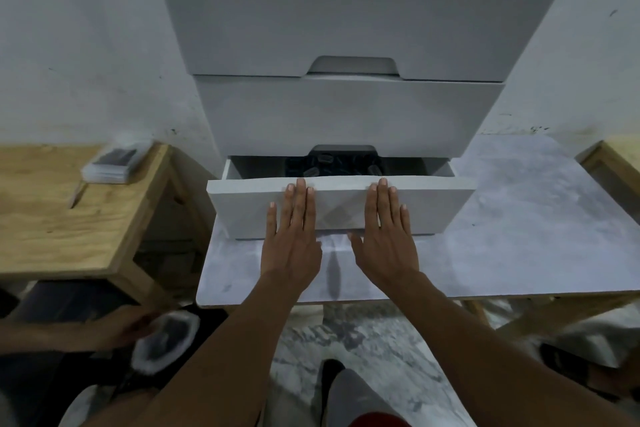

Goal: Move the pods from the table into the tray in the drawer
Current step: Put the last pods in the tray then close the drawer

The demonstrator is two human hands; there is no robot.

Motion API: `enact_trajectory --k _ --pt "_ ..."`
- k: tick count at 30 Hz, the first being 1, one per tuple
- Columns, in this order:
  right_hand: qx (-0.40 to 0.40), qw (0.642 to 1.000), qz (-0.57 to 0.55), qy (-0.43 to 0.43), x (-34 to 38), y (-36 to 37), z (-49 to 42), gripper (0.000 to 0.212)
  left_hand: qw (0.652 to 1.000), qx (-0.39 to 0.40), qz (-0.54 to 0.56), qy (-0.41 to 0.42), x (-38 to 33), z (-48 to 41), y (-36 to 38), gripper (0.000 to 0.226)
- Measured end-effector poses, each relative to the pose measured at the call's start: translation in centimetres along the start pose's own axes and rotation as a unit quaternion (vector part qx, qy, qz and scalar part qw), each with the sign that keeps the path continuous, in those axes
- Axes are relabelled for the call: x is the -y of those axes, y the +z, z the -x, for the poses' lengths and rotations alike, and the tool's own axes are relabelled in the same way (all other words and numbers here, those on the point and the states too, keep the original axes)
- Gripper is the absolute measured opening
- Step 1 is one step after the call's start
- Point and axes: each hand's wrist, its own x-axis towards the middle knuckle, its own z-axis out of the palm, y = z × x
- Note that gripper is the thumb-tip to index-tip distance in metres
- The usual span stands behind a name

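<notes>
At the left of the frame a clear packet [110,165] lies on the wooden worktop [52,225]. In the centre the left hand [292,246] and right hand [384,246] press flat on the front of the partly open bottom drawer [242,204], fingers [301,199] straight and holding nothing. The pods [323,159] sit in the dark tray [294,165] inside the drawer, at the frame's middle; they look small, light, hard and smooth, probably best pinched by their sides.

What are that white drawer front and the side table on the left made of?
The drawer front looks like painted or laminated board: smooth, matte, uniform white. The side table looks like bare light wood, perhaps plywood: the grain shows plainly.
</notes>
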Motion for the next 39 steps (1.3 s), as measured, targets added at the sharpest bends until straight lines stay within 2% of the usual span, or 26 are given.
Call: enact_trajectory --k 5,13,20,30,39 --pt "0.042 0.999 0.006 0.002 -0.1 1.2 0.9 0.089 1.000 0.028 -0.003 -0.001 0.1 0.9 1.0 0.096" --pt "0.064 0.998 0.011 0.009 -0.2 0.8 -0.6 0.084 0.998 0.058 0.020 0.016 1.0 -0.7 0.8 0.093" --pt "0.053 0.999 0.006 0.005 -0.8 1.4 -3.9 0.080 0.997 0.055 0.056 0.022 1.8 -4.0 1.0 0.082" --pt "0.039 0.999 -0.034 0.006 -1.1 3.5 -6.6 0.085 0.997 0.042 0.044 0.055 3.5 -6.6 2.7 0.079" --pt "0.067 0.997 -0.038 0.011 -1.3 3.0 -6.5 0.086 0.995 0.068 0.040 0.055 3.4 -6.6 2.5 0.077"
